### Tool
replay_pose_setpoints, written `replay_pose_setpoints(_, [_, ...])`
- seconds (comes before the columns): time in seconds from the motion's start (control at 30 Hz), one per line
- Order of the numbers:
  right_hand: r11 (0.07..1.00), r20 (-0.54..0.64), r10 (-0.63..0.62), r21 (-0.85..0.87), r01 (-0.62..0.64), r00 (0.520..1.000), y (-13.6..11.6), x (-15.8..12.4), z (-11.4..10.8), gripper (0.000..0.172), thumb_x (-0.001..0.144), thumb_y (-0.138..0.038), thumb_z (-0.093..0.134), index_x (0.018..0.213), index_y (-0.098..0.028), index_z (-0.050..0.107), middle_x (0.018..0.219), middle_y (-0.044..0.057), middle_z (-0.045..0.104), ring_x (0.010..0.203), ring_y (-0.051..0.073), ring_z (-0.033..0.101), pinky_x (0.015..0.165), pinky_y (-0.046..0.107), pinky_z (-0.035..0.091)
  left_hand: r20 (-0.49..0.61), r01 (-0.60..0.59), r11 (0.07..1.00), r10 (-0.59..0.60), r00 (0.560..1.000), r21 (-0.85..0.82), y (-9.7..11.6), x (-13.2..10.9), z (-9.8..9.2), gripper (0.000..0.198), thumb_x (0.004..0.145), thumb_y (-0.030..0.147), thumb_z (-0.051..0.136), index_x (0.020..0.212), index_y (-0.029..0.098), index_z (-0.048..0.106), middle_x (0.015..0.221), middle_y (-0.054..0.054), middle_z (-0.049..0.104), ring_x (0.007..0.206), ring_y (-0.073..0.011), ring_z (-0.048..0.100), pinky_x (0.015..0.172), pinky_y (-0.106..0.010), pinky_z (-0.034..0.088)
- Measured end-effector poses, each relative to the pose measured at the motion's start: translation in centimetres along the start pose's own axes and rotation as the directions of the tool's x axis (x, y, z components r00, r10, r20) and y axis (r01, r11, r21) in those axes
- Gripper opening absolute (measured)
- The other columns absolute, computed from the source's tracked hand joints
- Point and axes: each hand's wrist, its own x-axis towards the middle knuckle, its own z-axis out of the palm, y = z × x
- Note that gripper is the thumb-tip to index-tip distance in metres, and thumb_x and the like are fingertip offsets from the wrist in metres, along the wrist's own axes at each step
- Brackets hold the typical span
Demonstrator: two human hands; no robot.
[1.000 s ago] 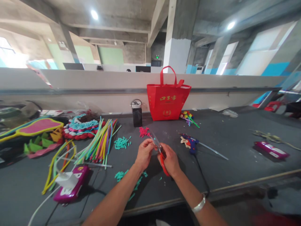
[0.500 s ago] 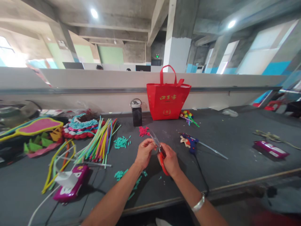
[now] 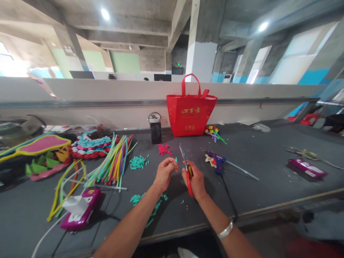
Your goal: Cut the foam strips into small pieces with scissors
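Teal bit (image 3: 176,159): tiny one, poking up from the left fingertips, just left of the scissor blades and not touching them
Left hand (image 3: 165,174): thumb and finger pinched together on that bit
Scissors (image 3: 189,179): orange-red handles, blades angled up and away from the right fingers; can't really tell how far apart the blades are
Right hand (image 3: 197,182): fingers wrapped round the handles, silver bracelet (image 3: 225,230) further down that arm
Red pieces (image 3: 164,149): small heap just beyond the left fingertips
Teal pile (image 3: 137,162): left of the left fingers, with a second teal pile (image 3: 136,199) nearer the body, partly hidden by the left forearm (image 3: 129,224)
Glue gun (image 3: 219,164): blue, lying right of the right fingers, clear stick (image 3: 243,170) stretching out to its right
Black cup (image 3: 156,133): upright, past the red heap as seen from the fingers
Red bag (image 3: 191,114): standing beyond both hands, flowers (image 3: 213,132) beside its base
Pipe cleaners (image 3: 115,163): big multicolour bundle, well left of the left fingers
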Motion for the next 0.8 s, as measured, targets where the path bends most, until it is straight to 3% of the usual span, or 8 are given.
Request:
replay_pose_setpoints(0.17, [0.991, 0.025, 0.103, 0.085, -0.105, 0.994, -0.5, 0.3, -0.4, 0.032, 0.085, -0.034, 0.055, 0.113, -0.019, 0.056, 0.097, 0.006, 0.068, 0.082, 0.017, 0.065, 0.079, 0.031, 0.053, -0.014, -0.065, 0.954, 0.073, 0.997, 0.291, -0.7, 0.1, -0.1, 0.007, 0.065, 0.021, 0.067, 0.066, 0.015, 0.062, 0.057, 0.003, 0.056, 0.053, -0.0089, 0.047, 0.056, -0.021, 0.037])
replay_pose_setpoints(0.3, [0.973, 0.01, 0.198, 0.12, -0.198, 0.98, -0.4, 0.4, -0.5, 0.037, 0.083, -0.037, 0.058, 0.115, -0.019, 0.056, 0.09, 0.004, 0.067, 0.075, 0.015, 0.064, 0.075, 0.03, 0.053, 0.099, -0.219, 0.812, 0.197, 0.975, 0.541, -1.0, -0.3, 0.3, 0.007, 0.067, 0.021, 0.065, 0.062, 0.016, 0.064, 0.058, 0.002, 0.057, 0.056, -0.0102, 0.047, 0.057, -0.021, 0.037])
replay_pose_setpoints(0.4, [0.963, 0.004, 0.225, 0.151, -0.223, 0.974, -0.1, 0.4, -0.4, 0.037, 0.083, -0.034, 0.057, 0.116, -0.019, 0.055, 0.091, 0.004, 0.066, 0.077, 0.016, 0.064, 0.077, 0.03, 0.052, 0.176, -0.29, 0.719, 0.231, 0.957, 0.631, -1.1, -0.6, 0.6, 0.011, 0.07, 0.02, 0.061, 0.06, 0.016, 0.064, 0.056, 0.002, 0.056, 0.055, -0.0102, 0.046, 0.057, -0.021, 0.035])
replay_pose_setpoints(0.47, [0.957, 0.011, 0.231, 0.178, -0.23, 0.973, 0.1, 0.4, -0.4, 0.035, 0.083, -0.031, 0.055, 0.116, -0.019, 0.055, 0.087, 0.003, 0.066, 0.076, 0.015, 0.063, 0.076, 0.03, 0.052, 0.179, -0.28, 0.72, 0.216, 0.96, 0.635, -1.2, -0.7, 0.7, 0.011, 0.07, 0.021, 0.061, 0.06, 0.017, 0.064, 0.056, 0.002, 0.056, 0.055, -0.0103, 0.047, 0.057, -0.022, 0.035])
replay_pose_setpoints(0.53, [0.947, 0.012, 0.247, 0.211, -0.244, 0.969, 0.1, 0.5, -0.4, 0.034, 0.083, -0.03, 0.055, 0.115, -0.019, 0.054, 0.083, 0.001, 0.065, 0.072, 0.014, 0.063, 0.073, 0.028, 0.052, 0.142, -0.213, 0.786, 0.16, 0.977, 0.58, -1.2, -0.6, 0.7, 0.009, 0.068, 0.021, 0.062, 0.061, 0.016, 0.063, 0.056, 0.001, 0.057, 0.054, -0.0105, 0.047, 0.056, -0.022, 0.035])
replay_pose_setpoints(0.63, [0.912, 0.031, 0.302, 0.28, -0.299, 0.953, 0.1, 0.7, -0.6, 0.035, 0.083, -0.033, 0.055, 0.115, -0.019, 0.053, 0.079, -0.001, 0.064, 0.059, 0.011, 0.059, 0.059, 0.024, 0.051, 0.101, 0.004, 0.908, -0.052, 0.994, 0.419, -1.1, -0.3, 0.4, 0.01, 0.068, 0.024, 0.061, 0.064, 0.015, 0.064, 0.057, 0.0, 0.06, 0.052, -0.0108, 0.049, 0.055, -0.022, 0.038])
replay_pose_setpoints(0.7, [0.885, 0.065, 0.325, 0.331, -0.328, 0.943, 0.1, 0.8, -0.8, 0.035, 0.083, -0.034, 0.055, 0.114, -0.019, 0.052, 0.078, -0.002, 0.063, 0.052, 0.009, 0.055, 0.052, 0.021, 0.048, 0.118, 0.16, 0.937, -0.205, 0.972, 0.31, -1.0, -0.3, 0.2, 0.014, 0.07, 0.027, 0.061, 0.067, 0.014, 0.065, 0.059, -0.003, 0.062, 0.051, -0.0111, 0.051, 0.054, -0.023, 0.039])
replay_pose_setpoints(0.8, [0.873, 0.098, 0.311, 0.364, -0.325, 0.945, -0.3, 1.0, -1.0, 0.033, 0.082, -0.033, 0.057, 0.112, -0.02, 0.053, 0.077, -0.003, 0.061, 0.053, 0.009, 0.056, 0.051, 0.021, 0.048, 0.179, 0.301, 0.94, -0.328, 0.928, 0.163, -0.9, -0.3, -0.1, 0.015, 0.07, 0.028, 0.064, 0.07, 0.013, 0.066, 0.061, -0.005, 0.064, 0.052, -0.0111, 0.053, 0.054, -0.023, 0.04])
